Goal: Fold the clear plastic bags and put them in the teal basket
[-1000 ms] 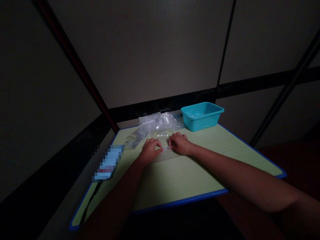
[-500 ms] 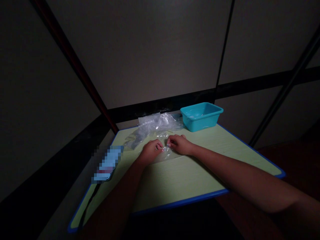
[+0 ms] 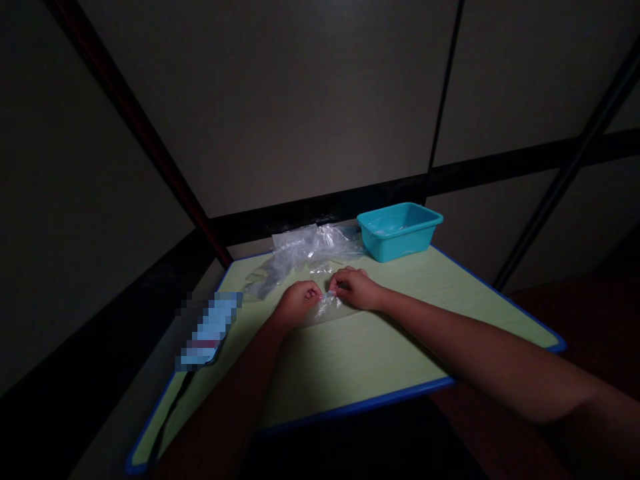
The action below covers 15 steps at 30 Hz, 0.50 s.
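Dark-seamed wall panels [image 3: 300,120] rise dimly behind a pale green counter [image 3: 395,353] with a blue edge. Near its middle lies a clear plastic bag [image 3: 330,309], flat on the surface and catching some light. The left hand [image 3: 297,301] has its grip closed on the bag, thumb and finger pinching it; the right hand [image 3: 357,289], just beside, pinches it likewise, fingers curled. Beyond them, a crumpled heap of clear plastic [image 3: 311,248] sits by the wall, next to a turquoise tub [image 3: 403,244]. At the left edge rests a pixelated phone [image 3: 214,325], a black strap [image 3: 170,417] trailing below it.
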Motion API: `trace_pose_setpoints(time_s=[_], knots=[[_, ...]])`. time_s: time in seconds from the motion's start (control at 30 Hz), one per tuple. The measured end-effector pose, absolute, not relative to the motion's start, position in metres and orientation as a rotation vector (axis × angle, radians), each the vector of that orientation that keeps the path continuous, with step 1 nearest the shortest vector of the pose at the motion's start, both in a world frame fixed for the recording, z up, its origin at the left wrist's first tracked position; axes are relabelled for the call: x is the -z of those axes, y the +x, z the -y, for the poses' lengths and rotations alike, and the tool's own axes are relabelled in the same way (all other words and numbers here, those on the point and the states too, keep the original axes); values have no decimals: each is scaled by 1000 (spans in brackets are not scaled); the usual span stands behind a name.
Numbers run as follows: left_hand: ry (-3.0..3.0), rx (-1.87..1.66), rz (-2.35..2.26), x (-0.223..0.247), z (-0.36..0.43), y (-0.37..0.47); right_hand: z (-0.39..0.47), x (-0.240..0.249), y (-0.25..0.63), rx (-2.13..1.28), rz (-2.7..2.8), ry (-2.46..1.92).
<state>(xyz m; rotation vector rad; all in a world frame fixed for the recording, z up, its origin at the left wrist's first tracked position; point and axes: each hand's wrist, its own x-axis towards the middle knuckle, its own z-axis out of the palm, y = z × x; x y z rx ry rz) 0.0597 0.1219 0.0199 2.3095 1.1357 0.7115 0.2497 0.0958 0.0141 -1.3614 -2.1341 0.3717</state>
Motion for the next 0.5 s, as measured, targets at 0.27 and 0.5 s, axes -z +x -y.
trace_pose_setpoints(time_s=[0.27,0.5], knots=[[2263,-657,-1228,-19,-123,56,-92,-20,247,-337,2211,-1504],[2393,-616,-1322,-15,-127,53,-91,-20,246,-268,2204,-1639]])
